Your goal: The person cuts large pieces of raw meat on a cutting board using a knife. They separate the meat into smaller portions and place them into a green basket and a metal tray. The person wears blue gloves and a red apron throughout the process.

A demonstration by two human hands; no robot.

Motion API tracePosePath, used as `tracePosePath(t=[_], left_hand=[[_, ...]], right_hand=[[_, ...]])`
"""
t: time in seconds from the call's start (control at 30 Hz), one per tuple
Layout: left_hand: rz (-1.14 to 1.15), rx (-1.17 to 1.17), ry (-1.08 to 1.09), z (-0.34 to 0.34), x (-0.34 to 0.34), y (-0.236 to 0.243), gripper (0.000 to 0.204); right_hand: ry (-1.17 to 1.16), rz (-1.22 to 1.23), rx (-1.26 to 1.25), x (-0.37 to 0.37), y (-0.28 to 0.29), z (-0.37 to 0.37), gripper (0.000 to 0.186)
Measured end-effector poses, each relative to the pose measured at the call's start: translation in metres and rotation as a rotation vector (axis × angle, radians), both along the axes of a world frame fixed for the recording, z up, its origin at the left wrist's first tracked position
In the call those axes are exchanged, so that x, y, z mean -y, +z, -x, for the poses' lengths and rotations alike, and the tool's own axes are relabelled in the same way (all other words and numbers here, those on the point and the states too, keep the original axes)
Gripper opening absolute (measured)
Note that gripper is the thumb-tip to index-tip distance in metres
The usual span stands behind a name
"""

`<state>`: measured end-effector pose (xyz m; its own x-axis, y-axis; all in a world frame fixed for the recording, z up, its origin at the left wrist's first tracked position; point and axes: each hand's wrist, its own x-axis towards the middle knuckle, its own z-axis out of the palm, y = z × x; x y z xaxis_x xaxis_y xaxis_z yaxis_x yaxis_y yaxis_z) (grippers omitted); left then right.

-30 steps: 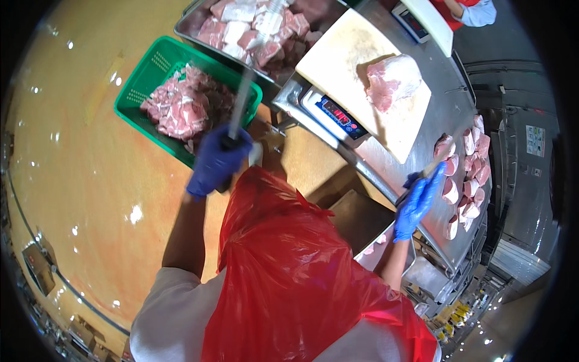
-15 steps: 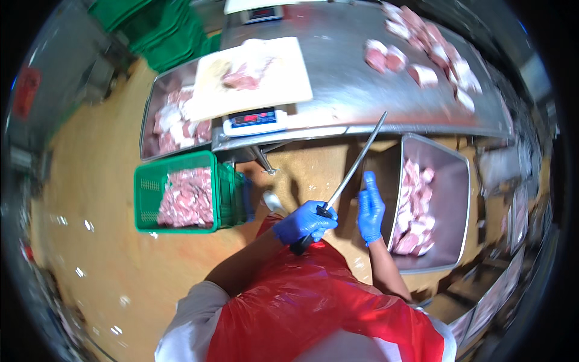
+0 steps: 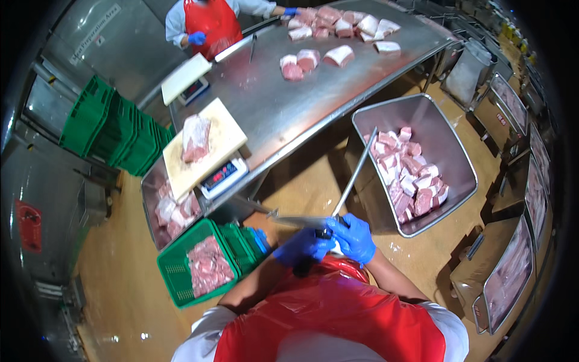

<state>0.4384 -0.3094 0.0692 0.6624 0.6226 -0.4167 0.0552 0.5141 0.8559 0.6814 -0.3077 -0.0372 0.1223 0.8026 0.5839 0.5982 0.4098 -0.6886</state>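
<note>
My left hand [image 3: 301, 247], in a blue glove, is closed around the black handle of a sharpening steel [image 3: 356, 172]. The long rod slants up and to the right. Against it, my gloved right hand [image 3: 354, 239] is closed on a knife [image 3: 298, 221]. The blade, slightly blurred, points left above my left hand, near the base of the rod. My right fingers partly hide the knife's handle. Both hands are close together in front of my red apron [image 3: 325, 301].
A steel table [image 3: 265, 102] stands ahead, bearing meat chunks [image 3: 338, 56], a scale [image 3: 223, 178] and a cutting board [image 3: 229, 130] with meat [image 3: 196, 139]. Metal bins [image 3: 464, 181] and green crates [image 3: 172, 280] hold meat. A co-worker [image 3: 212, 27] stands across the table.
My right hand has moved left to meet my left hand, and the knife blade now shows across the steel. The view has turned, bringing the co-worker into sight.
</note>
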Motion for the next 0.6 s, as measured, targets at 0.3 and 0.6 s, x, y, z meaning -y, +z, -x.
tracePosePath(t=[0.3, 0.6], left_hand=[[0.239, 0.140, -0.009, 0.065, 0.012, 0.000, 0.008], [0.042, 0.053, 0.026, 0.118, 0.014, 0.003, 0.009]], right_hand=[[-0.011, 0.182, -0.117, 0.000, 0.026, 0.046, 0.043], [-0.017, 0.054, -0.153, -0.017, 0.047, 0.082, 0.041]])
